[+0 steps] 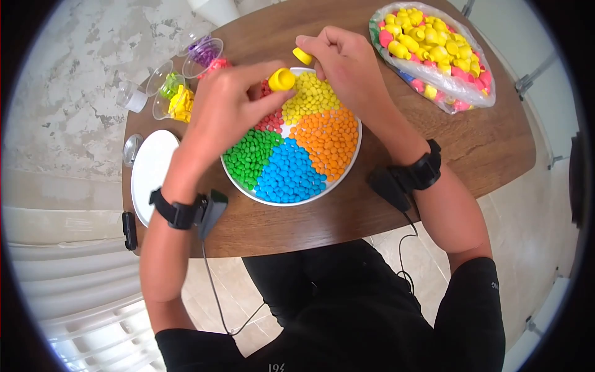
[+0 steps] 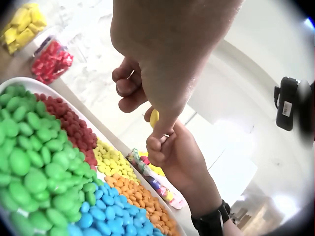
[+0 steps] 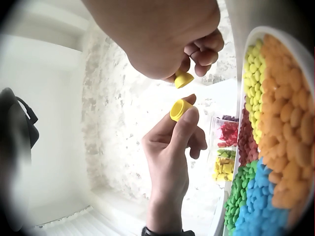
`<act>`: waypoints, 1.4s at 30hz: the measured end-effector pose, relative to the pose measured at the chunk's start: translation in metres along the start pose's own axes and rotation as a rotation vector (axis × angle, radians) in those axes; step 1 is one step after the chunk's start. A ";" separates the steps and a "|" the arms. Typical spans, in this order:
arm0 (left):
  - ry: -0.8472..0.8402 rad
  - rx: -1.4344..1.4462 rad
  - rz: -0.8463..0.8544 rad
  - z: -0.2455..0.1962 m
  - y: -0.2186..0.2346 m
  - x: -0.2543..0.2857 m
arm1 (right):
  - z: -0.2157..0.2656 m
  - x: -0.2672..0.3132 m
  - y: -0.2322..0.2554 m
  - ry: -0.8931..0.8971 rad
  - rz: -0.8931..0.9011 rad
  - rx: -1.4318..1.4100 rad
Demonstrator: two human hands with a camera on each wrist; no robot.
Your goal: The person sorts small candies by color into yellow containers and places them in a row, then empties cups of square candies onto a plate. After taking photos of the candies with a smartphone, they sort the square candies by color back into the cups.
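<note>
My left hand [image 1: 226,105] pinches a small yellow capsule cup [image 1: 282,79] between thumb and fingers; its open mouth and hollow inside show in the right wrist view. My right hand [image 1: 350,65] holds a yellow cap [image 1: 302,56], the rounded other half, in its fingertips. The two halves are a short gap apart, raised over the far edge of a round white plate [image 1: 361,137]. On that plate lie candies sorted by colour in wedges: yellow candies [image 1: 313,96], orange candies [image 1: 328,139], blue candies [image 1: 288,173], green candies [image 1: 248,158] and red candies [image 1: 271,121].
A clear plastic bag [image 1: 455,99] full of yellow and pink capsules stands at the back right. Clear cups at the back left hold purple pieces [image 1: 203,53], green pieces [image 1: 170,85] and yellow pieces [image 1: 181,104]. Beside the plate lies a white oval lid or dish [image 1: 154,177].
</note>
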State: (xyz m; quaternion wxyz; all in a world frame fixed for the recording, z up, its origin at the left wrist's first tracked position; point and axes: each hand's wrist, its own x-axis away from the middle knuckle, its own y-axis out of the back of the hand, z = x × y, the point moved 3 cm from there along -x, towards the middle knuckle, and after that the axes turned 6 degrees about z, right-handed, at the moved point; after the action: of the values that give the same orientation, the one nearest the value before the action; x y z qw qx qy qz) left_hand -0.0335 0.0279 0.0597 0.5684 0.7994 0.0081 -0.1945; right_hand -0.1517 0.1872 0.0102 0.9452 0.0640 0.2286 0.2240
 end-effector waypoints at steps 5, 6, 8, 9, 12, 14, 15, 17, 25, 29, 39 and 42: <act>0.100 0.210 -0.105 0.008 -0.006 0.014 | 0.033 0.024 -0.023 0.125 0.078 -0.046; 0.091 0.202 -0.118 0.008 -0.006 0.014 | 0.037 0.026 -0.026 0.126 0.124 -0.004; 0.107 0.242 -0.131 0.007 -0.007 0.015 | 0.034 0.025 -0.027 0.147 0.156 0.018; 0.116 0.279 -0.134 0.007 -0.008 0.015 | 0.033 0.024 -0.027 0.163 0.178 0.035; 0.078 0.291 -0.156 0.008 -0.011 0.020 | 0.034 0.024 -0.029 0.215 0.223 0.111; 0.043 0.263 -0.190 0.008 -0.010 0.023 | 0.035 0.027 -0.035 0.192 0.248 0.075; -0.001 0.227 -0.218 0.007 -0.010 0.024 | 0.037 0.028 -0.036 0.171 0.259 0.036; -0.025 0.203 -0.258 0.009 -0.012 0.028 | 0.044 0.030 -0.039 0.177 0.267 0.063; -0.005 0.131 -0.247 -0.002 -0.011 0.033 | 0.049 0.035 -0.035 0.163 0.181 0.227; 0.026 0.152 -0.304 -0.002 -0.010 0.031 | 0.052 0.033 -0.033 0.051 0.133 -0.063; 0.012 0.287 -0.355 0.007 -0.011 0.033 | 0.062 0.003 0.030 -0.176 0.119 -0.025; 0.000 0.247 -0.399 0.016 -0.009 0.035 | 0.053 -0.025 0.091 -0.072 -0.110 0.263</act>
State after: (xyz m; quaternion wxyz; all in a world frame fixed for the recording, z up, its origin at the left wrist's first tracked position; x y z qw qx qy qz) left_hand -0.0084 0.0091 0.0356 0.4165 0.8455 0.1423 -0.3024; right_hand -0.1830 0.2563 0.0881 0.9471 0.1827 0.2250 0.1376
